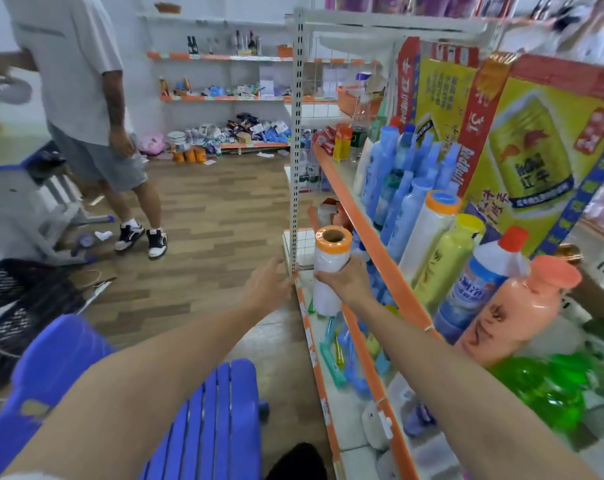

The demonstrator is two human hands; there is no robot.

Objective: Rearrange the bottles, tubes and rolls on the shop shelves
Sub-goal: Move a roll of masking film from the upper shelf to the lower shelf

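Observation:
My right hand [349,280] grips a white roll with an orange end [330,261], held upright in front of the orange-edged shelf [373,237]. My left hand [267,282] hovers just left of the roll, fingers apart, holding nothing. On the shelf to the right lie a second white roll with an orange end [428,230], a yellow-green roll [449,258], a blue-labelled bottle with a red cap [477,289] and a salmon bottle [515,306]. Behind them stand several blue bottles [397,174]. Tubes and small packets [338,358] lie on the lower shelf.
A white slotted upright post [296,133] marks the shelf's end. A blue plastic stool [207,420] is below my arms, dark baskets [20,299] at left. A person in grey shorts [96,98] stands on the wooden floor. Yellow drink cartons [522,133] fill the shelf back; green bottles [549,386] sit lower right.

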